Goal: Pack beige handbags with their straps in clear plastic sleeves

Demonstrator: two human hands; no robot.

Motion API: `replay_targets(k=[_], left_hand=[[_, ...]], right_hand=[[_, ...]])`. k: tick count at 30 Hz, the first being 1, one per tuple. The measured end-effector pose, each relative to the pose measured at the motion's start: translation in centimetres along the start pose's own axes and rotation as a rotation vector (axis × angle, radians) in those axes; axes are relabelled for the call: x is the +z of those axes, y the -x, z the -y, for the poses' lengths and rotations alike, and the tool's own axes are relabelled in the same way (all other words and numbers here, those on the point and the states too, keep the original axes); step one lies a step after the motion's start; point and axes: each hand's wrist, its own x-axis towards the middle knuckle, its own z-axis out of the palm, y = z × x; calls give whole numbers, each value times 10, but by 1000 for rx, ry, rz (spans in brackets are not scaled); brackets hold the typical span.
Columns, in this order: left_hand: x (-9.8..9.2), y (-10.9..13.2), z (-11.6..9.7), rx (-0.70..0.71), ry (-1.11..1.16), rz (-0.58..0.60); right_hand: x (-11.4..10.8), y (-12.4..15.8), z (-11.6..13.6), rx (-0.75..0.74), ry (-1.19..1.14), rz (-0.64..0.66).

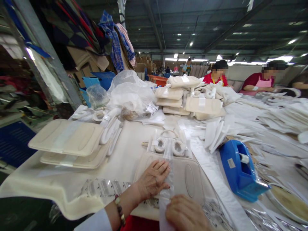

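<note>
A cream padded panel (183, 173) lies flat in front of me, with two rolled white pieces (168, 146) at its far edge. A translucent strip (169, 166) runs down its middle. My left hand (154, 179) rests on the panel and the strip, fingers extended and pressing flat. My right hand (186, 213) is at the panel's near edge, fingers curled over the lower end of the strip; the fingertips are partly hidden and blurred. A beaded bracelet is on my left wrist.
Stacked cream panels (67, 138) lie at left, more (180, 93) at the back. A blue tape dispenser (240, 170) stands right, near a round tape roll (288, 199). Plastic bags (132, 89) sit behind. White sheets (284, 118) cover the right. Two people work beyond the table.
</note>
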Motion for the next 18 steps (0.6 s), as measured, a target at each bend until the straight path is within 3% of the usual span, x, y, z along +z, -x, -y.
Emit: replay_targets(k=[4,8,15,18], left_hand=[[4,3,1,51,17,31],[3,5,3,68,75,46],[3,7,4,90,105,-3],[7,8,9,142,43,-115]], right_hand=[[-15,-32,-44,125,126,-56],[-7,-40,-84,207,305,-26],[21,-25,-103,343,365,-25],[28,-16,-114,262,446,-88]])
